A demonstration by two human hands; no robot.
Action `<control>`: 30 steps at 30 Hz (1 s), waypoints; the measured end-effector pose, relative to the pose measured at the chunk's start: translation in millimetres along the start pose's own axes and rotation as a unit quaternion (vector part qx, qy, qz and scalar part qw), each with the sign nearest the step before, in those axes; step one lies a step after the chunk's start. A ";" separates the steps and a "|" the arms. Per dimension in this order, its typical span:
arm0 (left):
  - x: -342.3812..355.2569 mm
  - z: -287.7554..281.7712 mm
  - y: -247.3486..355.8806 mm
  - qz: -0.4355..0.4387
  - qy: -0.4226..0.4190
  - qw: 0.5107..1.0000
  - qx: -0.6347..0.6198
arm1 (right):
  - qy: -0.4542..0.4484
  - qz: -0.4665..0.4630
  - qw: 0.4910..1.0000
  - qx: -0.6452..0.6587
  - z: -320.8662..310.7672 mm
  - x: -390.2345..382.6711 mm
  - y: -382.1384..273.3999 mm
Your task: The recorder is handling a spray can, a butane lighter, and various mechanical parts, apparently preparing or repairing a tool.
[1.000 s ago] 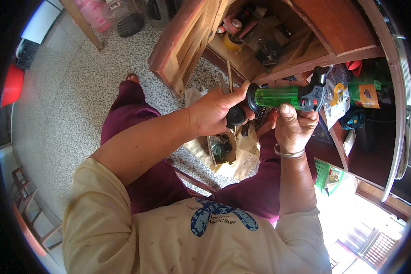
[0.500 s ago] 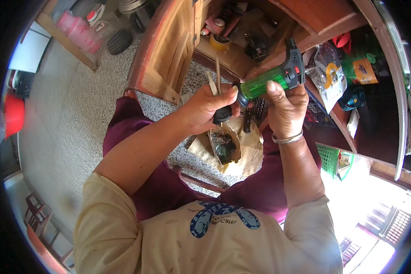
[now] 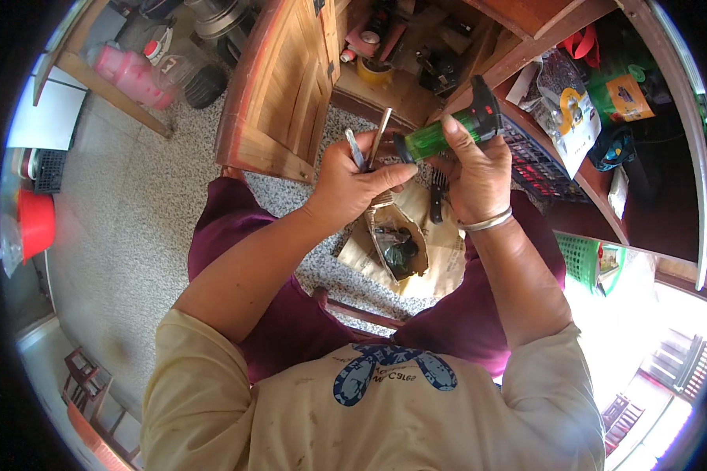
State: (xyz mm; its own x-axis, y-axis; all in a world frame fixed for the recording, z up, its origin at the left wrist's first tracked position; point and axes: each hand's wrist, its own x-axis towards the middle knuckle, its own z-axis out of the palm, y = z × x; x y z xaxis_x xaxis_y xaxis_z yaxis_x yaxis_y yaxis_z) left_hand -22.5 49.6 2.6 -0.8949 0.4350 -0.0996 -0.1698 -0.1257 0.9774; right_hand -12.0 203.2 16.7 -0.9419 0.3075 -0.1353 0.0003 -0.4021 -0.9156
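Note:
My right hand (image 3: 481, 177) is closed around a torch lighter with a clear green body (image 3: 432, 141) and a black head (image 3: 483, 114), tilted with its head up and to the right. My left hand (image 3: 342, 182) is closed on two slim sticks, one silvery (image 3: 355, 149) and one brown (image 3: 382, 129), which poke up past its fingers. Its fingertips lie by the lighter's black base (image 3: 401, 147); whether they touch it I cannot tell. Below the hands, an open cardboard box (image 3: 422, 263) with dark items inside stands on brown paper (image 3: 448, 243). A black-handled utensil (image 3: 436, 206) lies beside it.
An open wooden cabinet door (image 3: 271, 102) stands ahead on the left. Behind it, the cabinet holds a yellow tape roll (image 3: 375, 73) and other clutter. Shelves on the right carry packets (image 3: 562, 106). A green basket (image 3: 580, 261) sits by my right knee, a red bucket (image 3: 36, 224) far left.
The lighter has tipped more upright, its head swinging left. My left hand has lowered slightly and turned, and the black round piece seen under it is now hidden. The view has shifted a little.

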 end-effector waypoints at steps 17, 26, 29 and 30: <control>-2.8 -5.7 -10.9 -0.125 -0.009 0.958 -0.256 | -0.058 0.005 0.998 -0.019 1.8 -5.5 -5.6; -0.8 -9.0 -8.4 -0.058 0.040 0.988 -0.138 | -0.068 0.047 0.995 0.061 -2.2 0.4 6.5; -1.3 -11.6 -12.4 -0.105 0.016 0.982 -0.159 | -0.087 0.046 0.995 0.018 -2.6 0.1 -2.6; -1.7 -10.7 -11.6 -0.106 0.016 0.981 -0.159 | -0.091 0.037 0.995 0.009 -2.4 0.2 -3.3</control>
State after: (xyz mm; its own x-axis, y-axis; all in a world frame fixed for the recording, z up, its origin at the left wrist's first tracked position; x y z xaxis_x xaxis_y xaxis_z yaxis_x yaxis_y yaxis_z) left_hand -23.4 40.8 -10.6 -0.8374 0.4533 -0.3053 -0.4694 -0.3103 0.8267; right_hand -11.4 206.7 18.7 -0.9849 0.1150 -0.1296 0.0675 -0.4341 -0.8983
